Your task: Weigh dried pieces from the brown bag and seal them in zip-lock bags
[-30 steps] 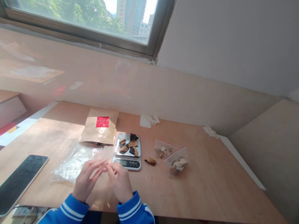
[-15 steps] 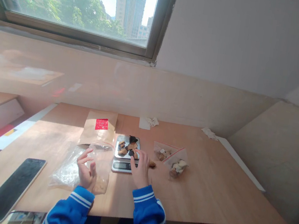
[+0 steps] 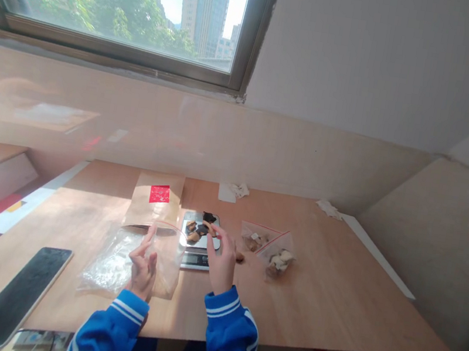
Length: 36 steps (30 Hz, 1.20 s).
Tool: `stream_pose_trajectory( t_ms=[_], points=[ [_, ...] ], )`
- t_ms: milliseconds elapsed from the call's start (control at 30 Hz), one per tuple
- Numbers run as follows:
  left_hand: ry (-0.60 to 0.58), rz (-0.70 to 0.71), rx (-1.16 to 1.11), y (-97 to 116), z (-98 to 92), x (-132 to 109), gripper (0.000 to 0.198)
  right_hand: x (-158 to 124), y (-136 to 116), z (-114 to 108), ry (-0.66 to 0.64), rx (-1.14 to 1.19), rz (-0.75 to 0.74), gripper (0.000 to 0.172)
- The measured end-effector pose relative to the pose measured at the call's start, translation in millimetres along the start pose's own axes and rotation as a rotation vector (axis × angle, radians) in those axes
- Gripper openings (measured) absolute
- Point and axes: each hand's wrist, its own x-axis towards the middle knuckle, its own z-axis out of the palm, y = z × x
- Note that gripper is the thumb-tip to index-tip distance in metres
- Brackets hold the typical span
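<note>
My left hand (image 3: 143, 268) holds a clear zip bag (image 3: 167, 260) upright and open, just left of a small kitchen scale (image 3: 199, 242). Several dark and brown dried pieces lie on the scale's steel plate. My right hand (image 3: 221, 259) is at the scale's right side, its fingertips pinched on one brown dried piece (image 3: 210, 229) above the plate. Both sleeves are blue with white stripes.
A brown paper pouch with a red label (image 3: 154, 203) lies behind the bag. A pile of clear bags (image 3: 111, 266) lies to the left, a phone (image 3: 15, 296) near the front edge. Two filled zip bags (image 3: 270, 246) sit right of the scale. Crumpled tissues lie by the wall.
My hands parted from in front of me. The left raised the clear bag upright; the right reached to the scale and lifted a brown piece off the plate.
</note>
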Motion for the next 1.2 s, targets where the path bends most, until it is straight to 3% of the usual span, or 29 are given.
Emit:
stream_pose_trajectory(
  t_ms=[67,133,233,333,433,533,667,800,900,1033,1200],
  points=[
    [0.0,0.002,0.006,0.7,-0.1,0.0,0.019,6.0,-9.6,-2.1,-0.128,0.031,-0.097,0.028],
    [0.006,0.007,0.026,2.6,-0.7,1.0,0.019,8.6,-9.2,0.1,-0.17,0.031,-0.109,0.031],
    [0.03,-0.011,0.062,7.1,-2.0,3.5,0.019,3.7,7.0,12.0,-0.183,-0.022,-0.074,0.035],
    [0.043,-0.039,0.085,9.8,-3.7,4.7,0.02,-7.2,26.1,28.1,-0.295,-0.16,-0.092,0.037],
    [0.047,-0.04,0.11,7.7,-5.0,3.4,0.019,-13.9,32.9,37.9,-0.328,-0.244,-0.089,0.029],
    [0.059,-0.047,0.112,3.1,-5.2,1.2,0.019,-10.8,23.6,35.0,-0.257,-0.206,-0.058,0.017],
    [0.046,-0.028,0.088,0.4,-4.1,1.0,0.02,3.8,-6.8,18.1,-0.096,-0.001,-0.053,0.021],
    [0.045,-0.026,0.068,4.3,-2.9,2.5,0.02,17.3,-26.6,10.8,-0.248,0.079,-0.191,0.025],
    [0.064,-0.068,0.056,8.1,-2.4,2.9,0.02,21.8,-15.1,22.8,-0.267,0.001,-0.17,0.033],
    [0.079,-0.081,0.067,10.8,-1.9,3.5,0.025,20.3,18.9,49.2,-0.333,-0.222,-0.199,0.042],
    [0.085,-0.085,0.048,12.6,-1.4,4.6,0.025,18.0,32.4,57.3,-0.354,-0.306,-0.179,0.028]
  ],
)
